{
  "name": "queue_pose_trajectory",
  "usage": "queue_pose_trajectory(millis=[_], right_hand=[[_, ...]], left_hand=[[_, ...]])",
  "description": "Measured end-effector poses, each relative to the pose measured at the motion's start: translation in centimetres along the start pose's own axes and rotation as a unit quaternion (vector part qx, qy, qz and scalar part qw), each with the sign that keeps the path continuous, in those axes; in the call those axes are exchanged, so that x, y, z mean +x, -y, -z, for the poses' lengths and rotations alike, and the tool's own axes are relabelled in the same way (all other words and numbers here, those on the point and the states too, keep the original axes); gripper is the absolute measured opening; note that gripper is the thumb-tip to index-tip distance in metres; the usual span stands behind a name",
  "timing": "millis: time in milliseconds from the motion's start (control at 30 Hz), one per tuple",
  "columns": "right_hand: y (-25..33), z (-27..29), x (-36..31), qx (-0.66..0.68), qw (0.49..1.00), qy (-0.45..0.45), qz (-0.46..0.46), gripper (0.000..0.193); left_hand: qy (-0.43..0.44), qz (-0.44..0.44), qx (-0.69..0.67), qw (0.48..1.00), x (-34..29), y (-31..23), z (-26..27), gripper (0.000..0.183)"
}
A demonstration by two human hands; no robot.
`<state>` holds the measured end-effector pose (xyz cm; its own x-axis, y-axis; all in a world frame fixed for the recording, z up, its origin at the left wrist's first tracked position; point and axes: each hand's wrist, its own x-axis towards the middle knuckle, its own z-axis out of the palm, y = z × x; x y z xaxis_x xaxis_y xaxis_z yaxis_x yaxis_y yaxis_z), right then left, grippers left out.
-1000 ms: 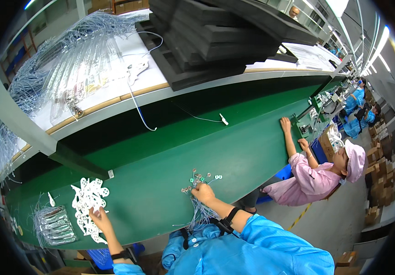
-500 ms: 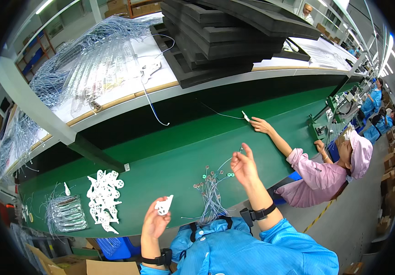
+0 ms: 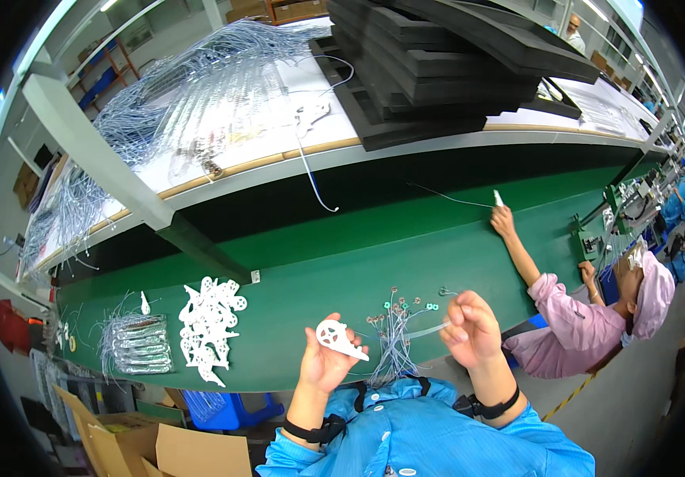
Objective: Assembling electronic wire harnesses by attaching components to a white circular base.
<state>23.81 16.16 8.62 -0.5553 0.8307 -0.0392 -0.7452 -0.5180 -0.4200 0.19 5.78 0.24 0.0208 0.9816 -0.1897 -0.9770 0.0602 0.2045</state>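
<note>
My left hand (image 3: pixel 325 364) holds a white plastic part (image 3: pixel 337 339) with a round, spoked end and a tapered arm, its flat face turned up. To its right, my right hand (image 3: pixel 472 332) pinches a thin, pale wire (image 3: pixel 428 330) between thumb and fingers; the wire's gripped end is partly hidden. Between my hands lies a bundle of thin wires (image 3: pixel 392 350) with small round brown and green ends, fanned out on the green work surface (image 3: pixel 310 298). A heap of similar white plastic parts (image 3: pixel 209 326) lies further left.
Beside the white heap are silvery packets of wires (image 3: pixel 140 346). A shelf (image 3: pixel 279 168) carries wires and stacked black foam slabs (image 3: pixel 430 71). At right, a co-worker in pink (image 3: pixel 573 326) reaches onto the surface with a small white part. Cardboard boxes (image 3: pixel 199 451) stand lower left.
My left hand has turned the white plastic part so its spoked face shows. My right hand's fingers have drawn together on the wire. The co-worker's hand now grasps the small white part.
</note>
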Motion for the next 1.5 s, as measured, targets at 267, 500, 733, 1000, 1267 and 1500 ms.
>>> queue_pose_trajectory(millis=[267, 500, 733, 1000, 1267, 1500], right_hand=[[1.2, -0.5, -2.6, 0.027, 0.998, 0.055, -0.004, 0.017], [1.1, -0.5, -2.9, 0.005, 0.995, 0.103, 0.0, 0.016], [-0.3, 0.6, -2.5, -0.156, 0.987, 0.028, -0.018, 0.015], [0.4, 0.2, -3.7, -0.124, 0.982, -0.029, -0.141, 0.017], [-0.9, 0.9, -3.5, -0.162, 0.952, -0.07, -0.249, 0.018], [-3.4, 2.0, -3.6, -0.247, 0.937, -0.11, -0.223, 0.02]], left_hand=[[-0.066, 0.005, -0.024, 0.997, 0.2, 0.6, 0.0, 0.055], [0.05, 0.071, -0.048, 0.995, -1.0, 0.4, 1.4, 0.06], [0.239, 0.235, 0.051, 0.941, 0.1, 3.0, -1.7, 0.066], [-0.029, 0.009, -0.04, 0.999, 3.6, 2.0, -5.4, 0.057], [0.007, 0.029, 0.034, 0.999, 3.2, 2.0, -5.2, 0.054], [-0.176, -0.022, -0.024, 0.984, 2.9, 1.5, -4.8, 0.05]])
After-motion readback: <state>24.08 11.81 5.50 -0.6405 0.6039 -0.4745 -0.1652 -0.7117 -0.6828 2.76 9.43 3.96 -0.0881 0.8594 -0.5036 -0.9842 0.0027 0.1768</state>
